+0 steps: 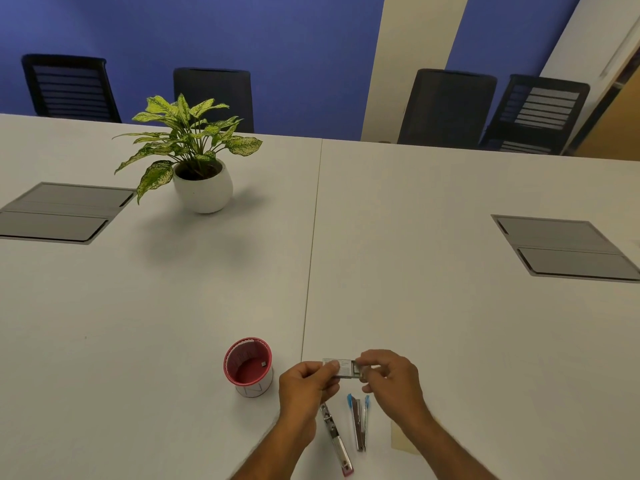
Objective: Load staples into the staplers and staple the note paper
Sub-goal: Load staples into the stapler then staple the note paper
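Right now both hands are up just above the desk (450, 306), sharing one small staple box (341, 368) btwn them. Left hand (304, 386) pinches the box's left end w/ thumb and fingers closed on it; right hand (391, 379) grips the right end, fingers curled narrow around it. Box looks partly slid open at the right side, can't tell what's inside.

Below the hands, on the desk near the front edge: a pink stapler (336, 441) lying opened out flat, metal arm pointing toward the left hand, pink end nearest the person. Just beside it to the right, a blue stapler (359, 422), also opened, its two blue tips pointing away from the person. The two staplers lie near each other but apart. Note paper (401, 439), pale yellow, sits right of the blue stapler, partly hidden under the right forearm.

Left of the hands stands a red mesh cup (247, 367) w/ a white base, a small grey thing inside, too small to tell what.

Farther back: a potted plant (194, 157) in a white pot on the left half of the desk, grey cable flaps set into the desk at left (59, 213) and right (564, 249). Black chairs (446, 109) line the far side against a blue wall
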